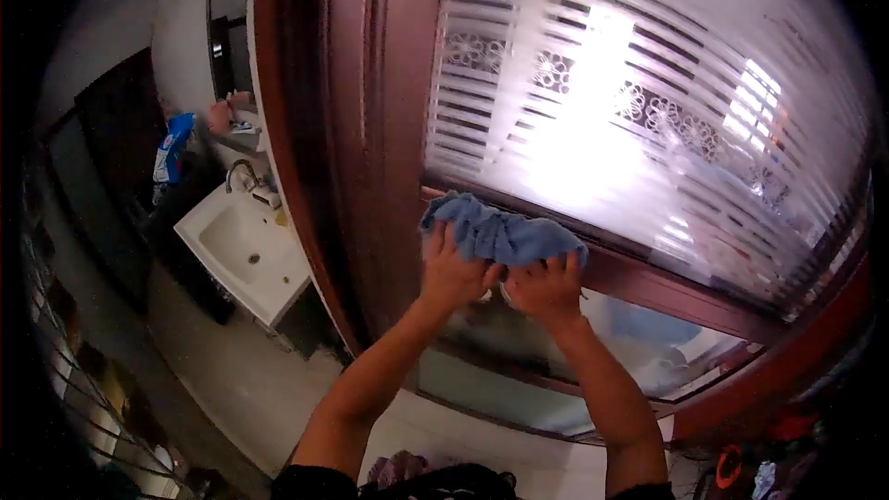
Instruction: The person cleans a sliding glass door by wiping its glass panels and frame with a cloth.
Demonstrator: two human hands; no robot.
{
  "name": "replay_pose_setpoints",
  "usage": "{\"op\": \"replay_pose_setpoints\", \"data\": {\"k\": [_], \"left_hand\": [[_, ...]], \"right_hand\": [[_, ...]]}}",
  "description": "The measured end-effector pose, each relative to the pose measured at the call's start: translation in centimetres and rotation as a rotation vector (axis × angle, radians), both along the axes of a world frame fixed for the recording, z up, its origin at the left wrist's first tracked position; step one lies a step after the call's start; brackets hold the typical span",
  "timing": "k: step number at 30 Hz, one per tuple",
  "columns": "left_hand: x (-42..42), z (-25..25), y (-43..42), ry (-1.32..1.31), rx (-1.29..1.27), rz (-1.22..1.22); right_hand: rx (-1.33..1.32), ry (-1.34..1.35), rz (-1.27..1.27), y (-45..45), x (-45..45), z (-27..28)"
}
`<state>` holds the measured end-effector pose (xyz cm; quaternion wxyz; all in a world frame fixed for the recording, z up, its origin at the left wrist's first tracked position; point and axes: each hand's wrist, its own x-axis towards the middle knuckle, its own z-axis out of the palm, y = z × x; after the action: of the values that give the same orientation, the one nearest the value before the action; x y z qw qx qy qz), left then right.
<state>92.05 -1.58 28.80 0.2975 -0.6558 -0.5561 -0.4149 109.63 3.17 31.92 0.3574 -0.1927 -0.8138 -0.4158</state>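
A blue cloth (505, 233) lies bunched along the reddish-brown wooden crossbar (667, 289) of a door. My left hand (454, 270) grips the cloth near its left end, fingers pressed into the folds. Beside it, my right hand (546, 291) holds the cloth's right part, its fingers curled onto the lower edge. The two hands almost meet at the thumbs. Just above the cloth is a glass pane (593, 111) with frosted stripes and a flower band, bright with glare. Below the crossbar sits a lower glass panel (639, 324).
To the left, past the wooden door frame (347, 130), stands a white washbasin (243, 245) with a curved tap (243, 169). A blue packet (173, 148) is behind it, and a mirror (229, 37) hangs above. Orange and white items (732, 468) lie at the lower right.
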Motion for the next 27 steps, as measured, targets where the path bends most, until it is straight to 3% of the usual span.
{"op": "replay_pose_setpoints", "data": {"k": [4, 6, 8, 11, 14, 17, 19, 22, 27], "left_hand": [[-1.5, 1.0, -1.5, -0.060, 0.061, 0.167], [0.4, 1.7, -1.8, 0.058, 0.016, 0.228], [0.0, 4.1, -1.3, -0.093, 0.180, 0.158], [-0.8, 7.0, 0.0, -0.076, 0.301, 0.072], [-2.5, 9.4, 1.7, -0.055, 0.235, 0.058], [-1.5, 15.8, 1.4, -0.186, 0.388, -0.015], [-1.8, 20.2, 1.2, -0.001, 0.549, 0.086], [-2.8, 23.2, 1.7, 0.104, 0.544, 0.241], [-2.0, 24.8, 1.3, -0.003, 0.600, 0.241]], "right_hand": [[-0.206, -0.083, 0.057, -1.8, -2.1, 2.8], [-0.213, -0.106, 0.052, -1.9, -0.2, 3.3], [-0.203, -0.109, 0.075, -1.8, -1.5, 4.7], [-0.119, -0.101, 0.116, -1.5, -3.0, 8.1], [-0.065, -0.046, 0.165, 0.4, -4.6, 10.8], [-0.167, -0.023, 0.226, 0.9, -5.3, 15.0], [0.087, 0.128, 0.314, 1.4, -6.0, 17.7], [0.085, 0.121, 0.285, 1.1, -6.0, 21.2], [0.203, 0.253, 0.376, 1.7, -5.7, 23.0]]}}
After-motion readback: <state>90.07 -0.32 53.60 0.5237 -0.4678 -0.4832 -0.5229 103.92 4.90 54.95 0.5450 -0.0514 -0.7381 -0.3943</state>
